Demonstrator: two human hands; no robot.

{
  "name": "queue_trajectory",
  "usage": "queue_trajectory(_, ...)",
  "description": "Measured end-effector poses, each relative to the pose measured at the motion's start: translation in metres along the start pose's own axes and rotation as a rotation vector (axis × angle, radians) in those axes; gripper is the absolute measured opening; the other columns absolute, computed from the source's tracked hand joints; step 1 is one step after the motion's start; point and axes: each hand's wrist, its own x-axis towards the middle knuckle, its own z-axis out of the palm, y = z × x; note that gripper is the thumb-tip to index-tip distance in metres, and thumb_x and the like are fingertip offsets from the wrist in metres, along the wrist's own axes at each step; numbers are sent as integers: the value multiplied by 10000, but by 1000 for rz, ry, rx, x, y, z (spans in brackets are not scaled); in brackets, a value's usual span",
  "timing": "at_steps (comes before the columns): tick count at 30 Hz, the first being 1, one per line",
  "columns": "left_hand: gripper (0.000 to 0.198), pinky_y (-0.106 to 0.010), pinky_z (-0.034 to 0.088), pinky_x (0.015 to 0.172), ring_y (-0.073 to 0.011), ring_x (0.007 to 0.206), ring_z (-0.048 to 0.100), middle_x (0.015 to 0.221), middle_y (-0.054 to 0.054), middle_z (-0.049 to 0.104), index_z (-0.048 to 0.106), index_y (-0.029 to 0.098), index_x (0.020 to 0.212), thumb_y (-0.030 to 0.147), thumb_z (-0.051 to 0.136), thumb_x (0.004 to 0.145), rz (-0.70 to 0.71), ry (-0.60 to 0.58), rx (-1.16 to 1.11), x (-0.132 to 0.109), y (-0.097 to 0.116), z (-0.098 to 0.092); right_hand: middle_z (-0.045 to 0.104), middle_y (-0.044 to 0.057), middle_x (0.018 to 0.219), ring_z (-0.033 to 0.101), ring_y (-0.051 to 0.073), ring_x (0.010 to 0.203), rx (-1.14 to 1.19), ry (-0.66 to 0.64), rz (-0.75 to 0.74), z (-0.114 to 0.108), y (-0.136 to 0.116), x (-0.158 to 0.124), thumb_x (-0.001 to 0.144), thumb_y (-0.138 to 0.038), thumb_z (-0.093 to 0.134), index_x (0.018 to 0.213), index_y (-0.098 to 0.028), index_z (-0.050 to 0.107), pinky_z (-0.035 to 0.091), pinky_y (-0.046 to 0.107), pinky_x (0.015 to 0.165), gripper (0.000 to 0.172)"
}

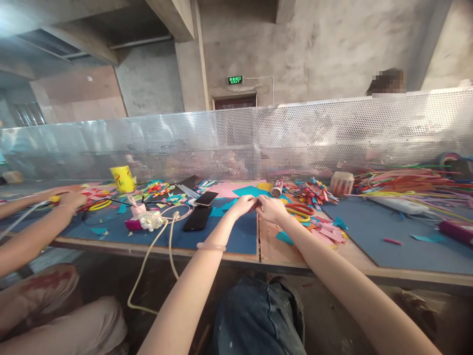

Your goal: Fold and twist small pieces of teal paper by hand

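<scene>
My left hand [244, 206] and my right hand [272, 210] meet over the table, fingertips pinched together. Whatever is between them is too small and covered to make out. Blue paper [251, 191] and pink paper [221, 189] lie just behind them. A can [277, 187] is tilted behind my right hand. Orange-handled scissors [300, 213] lie to its right, partly covered, beside pink paper scraps [328, 231]. Two phones, a black one [197, 218] and another [206, 198] above it, rest left of my left hand.
A co-worker's hand [72, 201] works at the left with a corded tool. A pale cable [170, 246] hangs over the table edge. Colourful folded-paper pieces [314, 192], a jar [342, 184] and a power strip [401, 204] stand right. A perforated metal screen [295, 138] runs behind.
</scene>
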Motion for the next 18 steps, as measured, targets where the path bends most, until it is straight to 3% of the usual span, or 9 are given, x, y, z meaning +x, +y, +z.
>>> queue_trajectory(8,248,-272,466,617,-166,742,591,760,-48,612,551,140,772,384,511,753,62,0,-33,-1,1,-2,598,37,756,516,162,633,288,97,38,7,8,4,717,-232,397,821,-191,512,272,240,528,160)
queue_trajectory(13,228,-270,458,620,-162,725,596,736,-55,632,549,134,761,354,490,770,57,25,-19,-1,4,-1,564,23,672,489,148,638,593,250,266,12,22,11,767,-316,344,789,-175,543,326,236,576,245)
queue_trajectory(18,197,-260,458,631,-146,708,595,732,-42,633,545,144,759,327,474,778,68,8,-8,-3,4,-1,537,12,670,473,134,655,865,50,153,16,32,14,769,-423,377,712,-153,566,342,238,598,335)
